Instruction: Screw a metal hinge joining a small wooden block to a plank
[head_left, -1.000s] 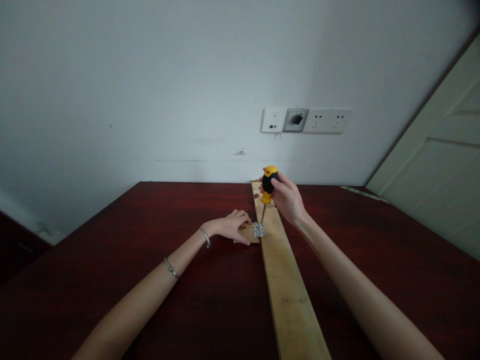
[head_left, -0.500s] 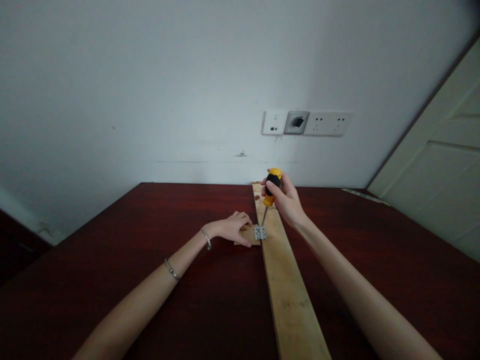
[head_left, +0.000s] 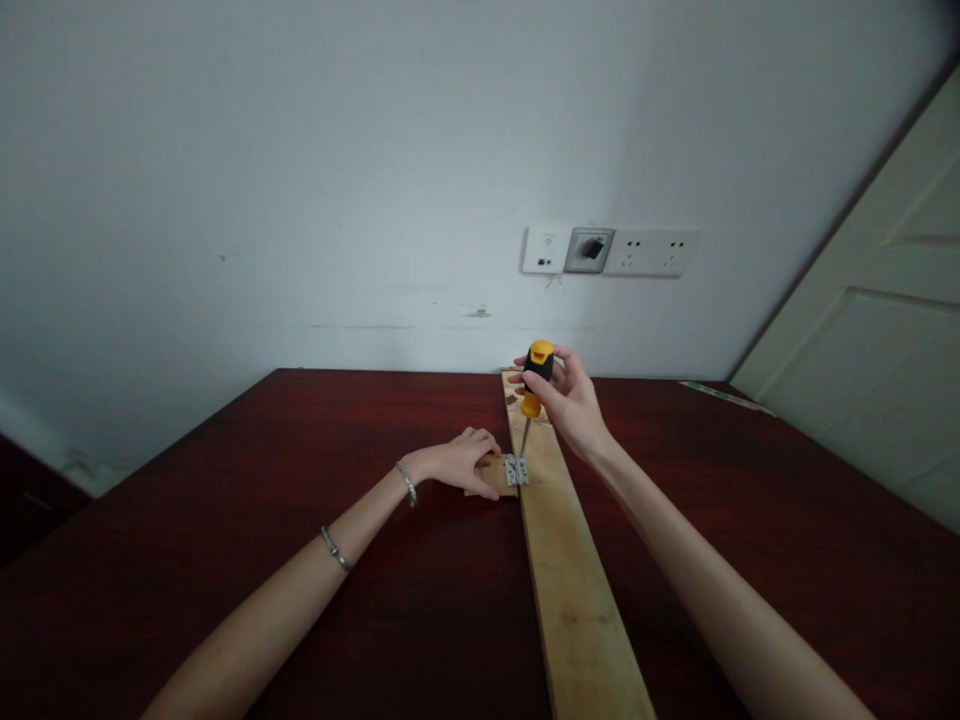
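My right hand (head_left: 566, 400) is closed around the yellow-and-black handle of a screwdriver (head_left: 538, 372), held nearly upright. Its shaft reaches down to a small metal hinge (head_left: 517, 470); the tip meets the hinge's right leaf, though a screw there is too small to make out. The hinge spans a short wooden block (head_left: 498, 478) on the left and a long wooden plank (head_left: 574, 580) on the right. Over the short block lies my left hand (head_left: 465, 462), thumb and fingers closed on its two edges. The hand hides the block's left part.
Under everything is a dark red tabletop (head_left: 360, 420), meeting a white wall at the back. Wall sockets (head_left: 651, 252) and a switch plate (head_left: 545, 250) sit above the plank's far end. A thin strip (head_left: 727, 397) lies at the back right near a white panelled door (head_left: 885, 330).
The screwdriver handle has turned slightly in my right hand, and the fingers have shifted on it. My left hand stays on the block. The whole view has shifted slightly.
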